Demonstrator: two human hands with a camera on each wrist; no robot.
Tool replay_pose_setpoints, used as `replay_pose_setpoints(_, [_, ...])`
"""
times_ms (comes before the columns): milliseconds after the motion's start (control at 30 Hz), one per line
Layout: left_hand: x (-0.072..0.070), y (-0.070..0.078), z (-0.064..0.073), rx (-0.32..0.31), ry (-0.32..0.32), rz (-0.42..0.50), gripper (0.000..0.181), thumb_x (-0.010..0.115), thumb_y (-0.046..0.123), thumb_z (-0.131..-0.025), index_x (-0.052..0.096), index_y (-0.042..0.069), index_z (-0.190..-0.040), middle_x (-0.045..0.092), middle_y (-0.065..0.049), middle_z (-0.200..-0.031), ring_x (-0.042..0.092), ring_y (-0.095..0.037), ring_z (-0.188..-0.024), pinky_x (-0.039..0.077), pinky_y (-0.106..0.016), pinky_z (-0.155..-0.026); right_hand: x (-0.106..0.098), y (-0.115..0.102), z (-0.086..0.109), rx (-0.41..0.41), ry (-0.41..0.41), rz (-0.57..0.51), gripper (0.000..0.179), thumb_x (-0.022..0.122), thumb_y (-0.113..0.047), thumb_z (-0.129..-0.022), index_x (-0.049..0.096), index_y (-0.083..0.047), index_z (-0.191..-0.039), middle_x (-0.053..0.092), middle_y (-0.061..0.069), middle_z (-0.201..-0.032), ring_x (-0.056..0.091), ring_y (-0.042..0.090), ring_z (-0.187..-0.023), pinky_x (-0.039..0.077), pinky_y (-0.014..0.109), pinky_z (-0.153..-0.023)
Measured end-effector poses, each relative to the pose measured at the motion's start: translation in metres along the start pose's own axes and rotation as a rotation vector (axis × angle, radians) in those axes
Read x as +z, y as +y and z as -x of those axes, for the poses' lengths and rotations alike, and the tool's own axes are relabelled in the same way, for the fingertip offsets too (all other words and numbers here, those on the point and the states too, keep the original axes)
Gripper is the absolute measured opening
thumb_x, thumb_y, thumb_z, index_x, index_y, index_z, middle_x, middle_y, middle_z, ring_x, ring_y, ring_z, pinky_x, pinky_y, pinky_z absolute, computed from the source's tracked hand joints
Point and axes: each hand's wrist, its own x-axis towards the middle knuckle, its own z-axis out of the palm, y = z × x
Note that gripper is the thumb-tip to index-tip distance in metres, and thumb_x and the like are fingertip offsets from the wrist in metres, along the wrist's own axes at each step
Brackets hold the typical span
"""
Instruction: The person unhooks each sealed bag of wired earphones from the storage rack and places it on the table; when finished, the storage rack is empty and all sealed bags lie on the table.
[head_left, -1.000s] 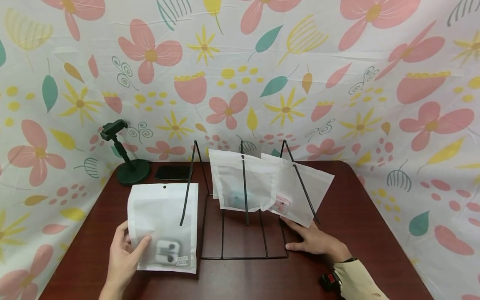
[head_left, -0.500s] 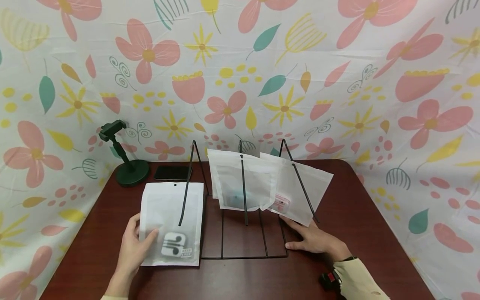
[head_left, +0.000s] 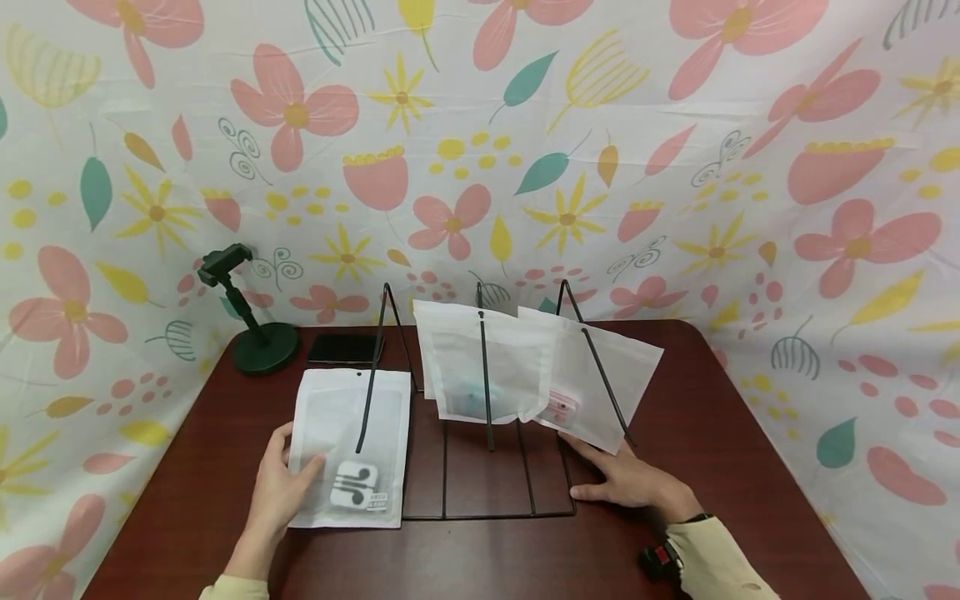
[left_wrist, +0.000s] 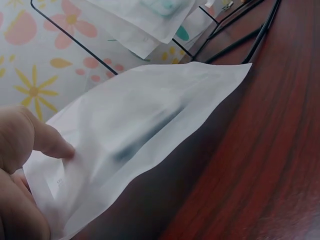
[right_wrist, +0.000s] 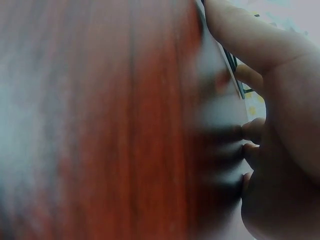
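Observation:
My left hand [head_left: 279,482] pinches the left edge of a white frosted pouch [head_left: 322,417], thumb on its front. White wired earphones [head_left: 354,485] show through the lower part. The left prong [head_left: 367,408] of a black wire rack crosses in front of this pouch in the head view, just right of the small hole at its top. In the left wrist view the pouch [left_wrist: 150,105] is seen edge-on above the table. My right hand [head_left: 626,477] rests with fingers spread at the right side of the rack's base [head_left: 495,517], the thumb right at its front corner.
A pouch [head_left: 517,350] with a pale blue item hangs on the middle prong; another [head_left: 622,367] with a pink item hangs tilted on the right prong. A dark green stand [head_left: 264,346] and a black phone [head_left: 343,348] are at the back left. Flowered cloth hangs behind the table.
My left hand has moved the earphone pouch to the right and slightly up, so it sits farther behind the left prong. The right hand has stayed in place.

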Motion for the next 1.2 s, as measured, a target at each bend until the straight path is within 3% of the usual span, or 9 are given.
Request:
replay_pose_setpoints(167, [-0.003, -0.001, -0.006, -0.034, -0.024, -0.054, 0.064, 0.064, 0.003, -0.089, 0.033, 0.007, -0.145, 0.058, -0.030, -0.126, 0.058, -0.035, -0.110, 0.050, -0.037, -0.077, 0.000, -0.002, 0.000, 0.031, -0.011, -0.013, 0.088, 0.069, -0.055, -0.083, 0.026, -0.028, -0.155, 0.011, 0.017, -0.158, 0.008, 0.042, -0.142, 0.021, 0.068, -0.106])
replay_pose_setpoints(333, [-0.004, -0.003, -0.011, -0.069, -0.040, -0.081, 0.066, 0.063, 0.004, -0.089, 0.031, 0.006, -0.146, 0.054, -0.031, -0.131, 0.054, -0.038, -0.118, 0.048, -0.046, -0.086, 0.000, -0.002, 0.001, 0.012, 0.001, 0.007, 0.087, 0.070, -0.053, -0.084, 0.029, -0.024, -0.154, 0.014, 0.018, -0.157, 0.011, 0.043, -0.141, 0.022, 0.067, -0.105])
replay_pose_setpoints(933, [0.001, -0.001, -0.019, -0.137, -0.039, -0.211, 0.068, 0.058, 0.012, -0.087, 0.030, 0.008, -0.148, 0.046, -0.030, -0.139, 0.050, -0.045, -0.117, 0.045, -0.056, -0.087, 0.000, 0.001, 0.000, 0.032, -0.031, 0.001, 0.088, 0.068, -0.056, -0.084, 0.026, -0.028, -0.155, 0.012, 0.017, -0.158, 0.009, 0.042, -0.143, 0.022, 0.067, -0.107])
replay_pose_setpoints(1200, [0.004, -0.003, -0.023, -0.155, -0.043, -0.327, 0.067, 0.061, 0.017, -0.086, 0.032, 0.005, -0.145, 0.052, -0.034, -0.130, 0.054, -0.052, -0.110, 0.046, -0.057, -0.080, 0.001, 0.000, 0.000, 0.021, -0.005, 0.020, 0.088, 0.070, -0.055, -0.083, 0.026, -0.030, -0.155, 0.014, 0.015, -0.158, 0.012, 0.040, -0.142, 0.023, 0.066, -0.107])
